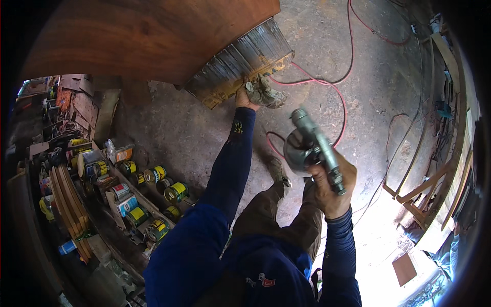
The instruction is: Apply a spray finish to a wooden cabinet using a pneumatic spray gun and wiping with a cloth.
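My right hand [335, 187] grips a metal spray gun [319, 151] with a round, shiny cup under it, held above the floor near my legs. My left arm reaches forward. At its end my left hand [246, 100] is closed on a crumpled, stained rag [266, 93]; some of its fingers are hidden. Hand and rag are at the lower edge of a grey ribbed piece [248, 53] with a rough tan border. Above that piece spreads a large, smooth brown wooden panel [148, 36].
A red hose [343, 102] loops across the concrete floor [378, 92]. Several paint cans [176, 192] stand in and around wooden trays to my left, near curved wooden strips [71, 204]. Wooden frames [427, 189] line the right side.
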`<state>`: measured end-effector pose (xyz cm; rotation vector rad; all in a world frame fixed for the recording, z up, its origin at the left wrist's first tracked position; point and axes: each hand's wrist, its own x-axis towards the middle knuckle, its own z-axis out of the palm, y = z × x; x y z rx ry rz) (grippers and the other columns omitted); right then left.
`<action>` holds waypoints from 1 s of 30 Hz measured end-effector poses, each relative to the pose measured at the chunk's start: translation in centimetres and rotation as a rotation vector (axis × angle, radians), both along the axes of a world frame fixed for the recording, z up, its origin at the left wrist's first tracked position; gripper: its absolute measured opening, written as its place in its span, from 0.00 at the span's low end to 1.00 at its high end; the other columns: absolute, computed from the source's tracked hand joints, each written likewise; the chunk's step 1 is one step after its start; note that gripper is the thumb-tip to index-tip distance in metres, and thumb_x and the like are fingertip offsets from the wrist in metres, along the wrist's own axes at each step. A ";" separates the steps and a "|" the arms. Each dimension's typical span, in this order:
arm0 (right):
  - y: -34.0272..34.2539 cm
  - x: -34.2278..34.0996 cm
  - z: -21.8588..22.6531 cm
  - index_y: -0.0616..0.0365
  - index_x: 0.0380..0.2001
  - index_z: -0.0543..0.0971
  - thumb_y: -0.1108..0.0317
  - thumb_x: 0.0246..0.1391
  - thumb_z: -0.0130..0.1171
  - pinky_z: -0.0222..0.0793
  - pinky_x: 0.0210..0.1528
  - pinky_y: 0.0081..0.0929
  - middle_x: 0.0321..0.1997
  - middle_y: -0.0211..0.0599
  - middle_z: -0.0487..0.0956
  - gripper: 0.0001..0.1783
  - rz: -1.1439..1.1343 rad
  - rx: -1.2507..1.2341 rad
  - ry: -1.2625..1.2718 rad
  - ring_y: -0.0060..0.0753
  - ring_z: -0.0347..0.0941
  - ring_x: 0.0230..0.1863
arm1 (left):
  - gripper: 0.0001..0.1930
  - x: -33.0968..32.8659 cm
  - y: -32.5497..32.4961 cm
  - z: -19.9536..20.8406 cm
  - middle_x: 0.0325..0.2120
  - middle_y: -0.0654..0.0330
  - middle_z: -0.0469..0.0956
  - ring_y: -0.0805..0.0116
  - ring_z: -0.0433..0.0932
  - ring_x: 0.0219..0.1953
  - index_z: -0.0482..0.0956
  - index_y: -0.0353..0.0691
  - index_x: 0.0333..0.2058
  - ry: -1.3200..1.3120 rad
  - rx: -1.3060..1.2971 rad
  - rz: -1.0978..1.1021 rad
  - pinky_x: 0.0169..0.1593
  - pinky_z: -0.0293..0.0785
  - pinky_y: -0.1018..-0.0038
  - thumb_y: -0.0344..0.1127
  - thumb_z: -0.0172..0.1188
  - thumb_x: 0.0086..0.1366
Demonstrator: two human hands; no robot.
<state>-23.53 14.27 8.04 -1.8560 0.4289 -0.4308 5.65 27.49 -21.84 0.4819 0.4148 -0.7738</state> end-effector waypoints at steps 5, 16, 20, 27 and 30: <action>1.4 -0.1 -0.1 0.69 0.46 0.77 0.68 0.43 0.75 0.75 0.37 0.32 0.36 0.49 0.81 0.28 0.297 -0.004 -0.050 0.43 0.81 0.33 | 0.20 -0.4 0.1 -0.4 0.48 0.58 0.81 0.56 0.78 0.50 0.79 0.43 0.51 -0.072 -0.034 0.059 0.60 0.68 0.47 0.49 0.53 0.69; 4.4 0.0 -0.9 0.68 0.50 0.73 0.70 0.46 0.65 0.74 0.39 0.41 0.37 0.52 0.77 0.27 0.537 0.058 -0.082 0.59 0.76 0.36 | 0.23 -0.1 0.9 -0.1 0.53 0.55 0.78 0.53 0.75 0.54 0.77 0.40 0.53 -0.068 -0.026 0.044 0.61 0.67 0.50 0.51 0.53 0.70; 4.5 0.2 0.6 0.66 0.51 0.73 0.71 0.44 0.67 0.73 0.40 0.40 0.38 0.51 0.78 0.28 0.539 0.102 0.007 0.56 0.77 0.38 | 0.22 0.7 1.4 -1.0 0.52 0.54 0.78 0.54 0.75 0.55 0.77 0.39 0.53 -0.091 -0.042 0.077 0.61 0.66 0.49 0.49 0.52 0.71; 3.4 -1.6 7.1 0.67 0.47 0.76 0.62 0.39 0.77 0.75 0.34 0.33 0.35 0.49 0.79 0.33 0.401 -0.058 -0.119 0.47 0.80 0.33 | 0.16 -1.4 1.7 1.1 0.45 0.56 0.81 0.55 0.79 0.47 0.77 0.40 0.49 -0.080 -0.038 0.141 0.52 0.76 0.55 0.43 0.58 0.68; 3.3 -3.3 11.2 0.67 0.44 0.78 0.46 0.42 0.75 0.74 0.31 0.30 0.34 0.45 0.80 0.37 0.325 -0.047 -0.254 0.38 0.80 0.30 | 0.17 -3.1 2.6 3.9 0.41 0.56 0.81 0.55 0.80 0.43 0.75 0.41 0.48 -0.086 0.064 0.211 0.47 0.77 0.55 0.44 0.62 0.66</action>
